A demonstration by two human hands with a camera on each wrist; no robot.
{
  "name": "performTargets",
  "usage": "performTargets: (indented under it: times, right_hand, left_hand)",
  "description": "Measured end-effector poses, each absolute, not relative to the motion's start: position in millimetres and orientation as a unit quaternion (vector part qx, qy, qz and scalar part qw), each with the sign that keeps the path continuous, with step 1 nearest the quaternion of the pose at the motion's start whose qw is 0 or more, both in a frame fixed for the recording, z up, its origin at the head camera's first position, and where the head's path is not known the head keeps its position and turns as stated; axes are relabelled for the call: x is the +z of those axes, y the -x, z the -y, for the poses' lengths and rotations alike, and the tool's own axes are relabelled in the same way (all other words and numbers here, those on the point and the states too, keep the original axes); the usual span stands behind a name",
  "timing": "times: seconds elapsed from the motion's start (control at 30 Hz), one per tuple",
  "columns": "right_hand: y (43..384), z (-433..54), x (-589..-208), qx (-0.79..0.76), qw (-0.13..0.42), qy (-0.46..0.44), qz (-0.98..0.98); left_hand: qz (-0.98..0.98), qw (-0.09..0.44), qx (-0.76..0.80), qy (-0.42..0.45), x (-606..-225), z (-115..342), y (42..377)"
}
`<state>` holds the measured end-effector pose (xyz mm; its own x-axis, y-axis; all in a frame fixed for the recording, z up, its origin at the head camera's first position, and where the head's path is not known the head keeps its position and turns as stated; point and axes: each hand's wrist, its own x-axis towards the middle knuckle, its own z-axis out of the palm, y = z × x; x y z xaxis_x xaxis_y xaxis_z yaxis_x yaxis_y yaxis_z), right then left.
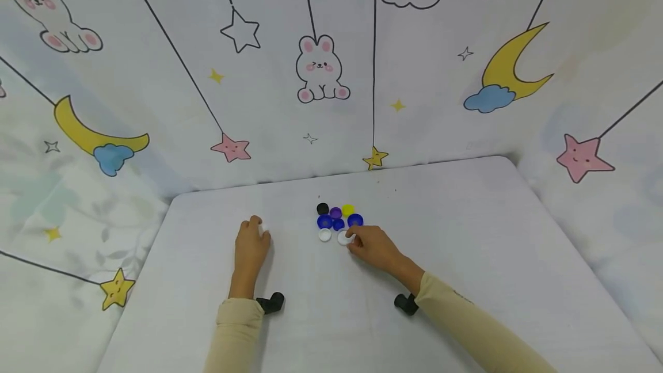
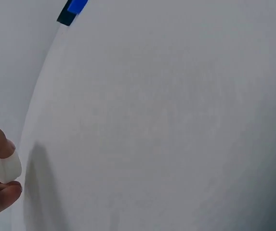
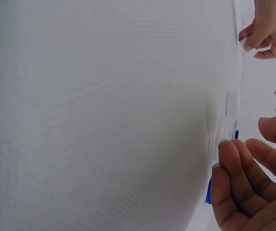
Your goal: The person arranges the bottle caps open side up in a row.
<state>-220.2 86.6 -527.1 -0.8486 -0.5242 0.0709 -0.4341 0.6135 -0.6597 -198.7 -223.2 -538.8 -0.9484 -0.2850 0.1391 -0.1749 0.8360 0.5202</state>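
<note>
My left hand (image 1: 251, 249) is at the left of the table and pinches a white bottle cap (image 2: 6, 167) between thumb and fingertips, off the surface. At the middle, my right hand (image 1: 374, 246) has its fingertips at a flat white cap (image 1: 343, 239). In the right wrist view the thumb stands apart from the fingers (image 3: 229, 156), which partly hide that cap. A smaller white cap (image 1: 324, 235) lies to its left. Behind them sit blue caps (image 1: 324, 221), a purple cap (image 1: 335, 212), a yellow cap (image 1: 348, 209) and a black cap (image 1: 323, 208), grouped closely together.
The white tabletop (image 1: 466, 235) meets a printed cloth backdrop (image 1: 279, 120) with bunnies, stars and moons along its far edge. Black wrist mounts (image 1: 271, 303) stick out inward from both sleeves.
</note>
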Motion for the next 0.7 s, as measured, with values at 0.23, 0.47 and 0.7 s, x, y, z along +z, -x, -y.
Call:
performTargets:
  times: [0.23, 0.47, 0.7]
  right_hand:
    - [219, -85, -525, -0.348, 0.067, 0.266, -0.896]
    - [219, -83, -524, -0.348, 0.070, 0.269, -0.895]
    - [218, -80, -523, -0.351, 0.077, 0.270, -0.893]
  left_hand:
    - [0.951, 0.144, -0.268, -0.062, -532, 202, 195]
    - [0.941, 0.173, -0.290, -0.032, -520, 181, 188]
    - [0.926, 0.194, -0.324, 0.022, -512, 162, 182]
